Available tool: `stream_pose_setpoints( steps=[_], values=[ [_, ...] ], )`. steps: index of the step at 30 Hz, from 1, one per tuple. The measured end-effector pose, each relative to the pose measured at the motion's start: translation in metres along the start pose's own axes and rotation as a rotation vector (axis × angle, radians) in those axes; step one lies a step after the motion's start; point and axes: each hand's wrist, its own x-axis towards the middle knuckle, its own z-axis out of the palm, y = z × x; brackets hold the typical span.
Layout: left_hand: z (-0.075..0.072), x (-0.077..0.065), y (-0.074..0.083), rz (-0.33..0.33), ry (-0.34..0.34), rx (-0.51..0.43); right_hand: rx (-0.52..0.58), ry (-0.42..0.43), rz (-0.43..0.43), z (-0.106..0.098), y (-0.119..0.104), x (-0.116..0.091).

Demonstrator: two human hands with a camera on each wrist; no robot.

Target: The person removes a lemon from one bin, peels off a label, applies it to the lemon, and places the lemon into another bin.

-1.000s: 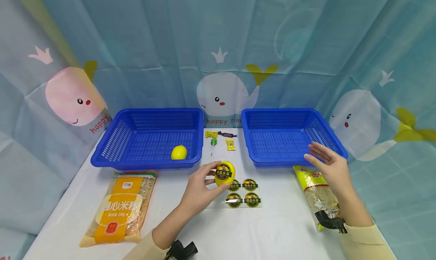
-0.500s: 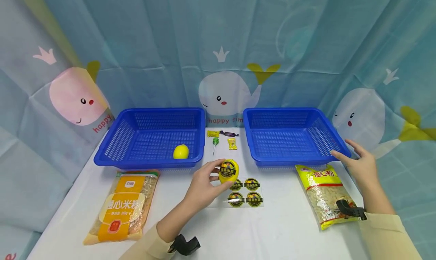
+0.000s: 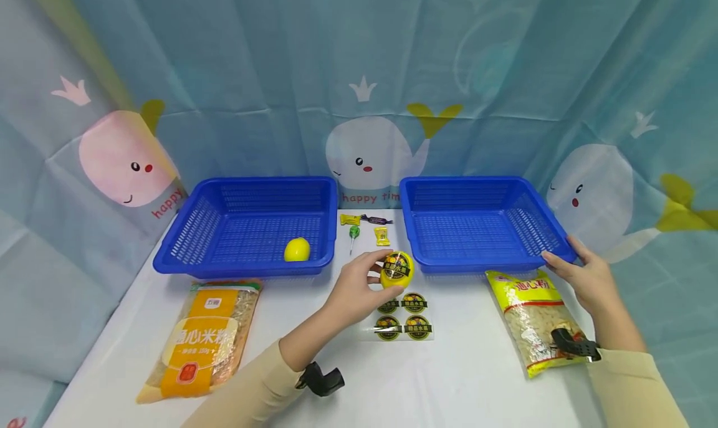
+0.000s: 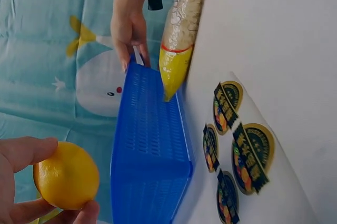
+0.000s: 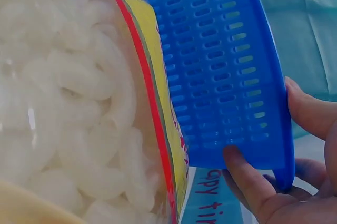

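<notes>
My left hand (image 3: 359, 288) holds a yellow lemon (image 3: 397, 270) between thumb and fingers, with a round black-and-gold sticker on the side facing me. It is above the table, just in front of the right blue basket (image 3: 465, 268). In the left wrist view, the lemon (image 4: 67, 175) shows its plain side. My right hand (image 3: 586, 278) grips that basket's front right corner, and in the right wrist view its thumb and fingers lie on either side of the rim (image 5: 284, 145). Below the lemon lies a clear sheet of round stickers (image 3: 402, 319), partly covered by my left hand.
The left blue basket (image 3: 241, 269) holds another lemon (image 3: 296, 250). Between the baskets lie a green lollipop (image 3: 354, 232) and several wrapped candies (image 3: 382, 236). A bag of macaroni (image 3: 535, 322) lies by my right forearm, an orange-labelled bag (image 3: 202, 341) at the left.
My left hand has carried the lemon rightward and a little farther forward. My right hand has moved right, from over the macaroni bag to the right basket's corner, and now grips it.
</notes>
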Motion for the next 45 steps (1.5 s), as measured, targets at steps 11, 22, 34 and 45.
stream_pose_setpoints(
  steps=[11,22,34,45],
  values=[
    [0.022,0.042,0.009,0.011,-0.025,0.03,0.041,-0.013,-0.016,0.006,0.004,0.002],
    [0.044,0.078,0.016,0.025,0.032,0.116,0.065,-0.005,-0.029,0.012,0.002,0.006],
    [0.055,0.073,0.018,-0.045,-0.011,0.084,0.064,-0.02,-0.038,0.009,0.004,0.001],
    [0.054,0.064,0.012,-0.016,-0.05,0.098,0.039,-0.043,-0.034,0.008,0.004,0.001]
  ],
)
